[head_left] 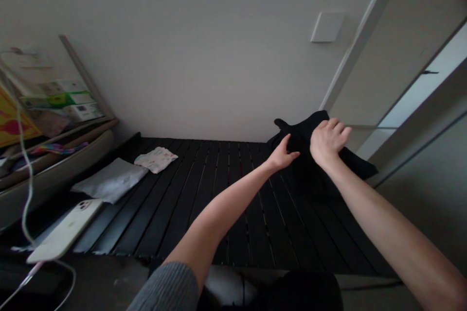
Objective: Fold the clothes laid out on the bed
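A bunched black cloth [306, 175], perhaps a garment, is partly raised at the right end of the black slatted surface [204, 194]. My left hand [281, 156] is at its left side, thumb and forefinger spaced apart with dark fabric between them; the other fingers are hard to make out. At the cloth's upper right, my right hand [328, 141] has its fingers curled over and closed on the fabric. The cloth's folds blend into the dark slats, so its full outline is hidden.
On the left lie a folded grey cloth [113, 180], a small patterned cloth [156, 159] and a white phone [67, 231] with a cable plugged in. A shelf-like holder [91, 148] with boxes stands far left. Behind is a wall with a switch plate [327, 27].
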Tool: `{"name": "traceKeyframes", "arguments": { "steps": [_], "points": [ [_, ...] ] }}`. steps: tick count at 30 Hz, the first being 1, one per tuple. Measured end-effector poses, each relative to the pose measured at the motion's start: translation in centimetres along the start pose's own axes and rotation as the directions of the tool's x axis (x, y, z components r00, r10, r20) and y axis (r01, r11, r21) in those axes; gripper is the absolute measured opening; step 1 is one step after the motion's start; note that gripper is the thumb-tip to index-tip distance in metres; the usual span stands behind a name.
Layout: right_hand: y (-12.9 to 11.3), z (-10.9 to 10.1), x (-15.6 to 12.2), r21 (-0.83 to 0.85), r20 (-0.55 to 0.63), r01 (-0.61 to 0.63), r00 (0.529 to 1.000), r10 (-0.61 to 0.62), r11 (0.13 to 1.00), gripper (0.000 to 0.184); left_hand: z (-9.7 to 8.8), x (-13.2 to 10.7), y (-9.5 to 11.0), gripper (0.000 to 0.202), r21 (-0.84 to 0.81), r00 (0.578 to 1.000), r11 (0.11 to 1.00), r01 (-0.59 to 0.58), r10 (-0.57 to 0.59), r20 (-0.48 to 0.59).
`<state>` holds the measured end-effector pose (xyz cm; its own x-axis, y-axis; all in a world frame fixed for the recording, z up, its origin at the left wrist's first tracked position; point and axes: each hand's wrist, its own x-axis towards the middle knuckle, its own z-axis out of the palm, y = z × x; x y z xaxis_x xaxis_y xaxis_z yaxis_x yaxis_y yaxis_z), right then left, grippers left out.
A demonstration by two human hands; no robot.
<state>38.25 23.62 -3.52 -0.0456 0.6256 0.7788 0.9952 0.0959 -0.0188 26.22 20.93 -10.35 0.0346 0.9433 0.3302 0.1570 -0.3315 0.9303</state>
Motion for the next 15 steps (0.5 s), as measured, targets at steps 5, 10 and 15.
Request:
{"name": "traceKeyframes", "arguments": {
  "steps": [5,10,15],
  "points": [
    [-2.7,2.5,-5.4,0.128,0.207,0.273,0.933,-0.295,0.953,0.043,-2.7,-3.5,-1.7,0.049,0.484,0.978,0.851,0.206,-0.179,-0.102],
    [-8.1,6.3,-14.3,0.426,0.435,0.349,0.730,-0.527,0.835,0.049,-10.1,-10.4,-4.5,0.045,0.691,0.937,0.634,0.348,-0.251,-0.242],
    [-10.0,9.5,-18.6,0.504,0.590,0.208,0.626,-0.510,0.838,0.056,-19.5,-15.7,-6.4,0.043,0.819,0.861,0.268,0.508,-0.197,-0.470]
  ]
}}
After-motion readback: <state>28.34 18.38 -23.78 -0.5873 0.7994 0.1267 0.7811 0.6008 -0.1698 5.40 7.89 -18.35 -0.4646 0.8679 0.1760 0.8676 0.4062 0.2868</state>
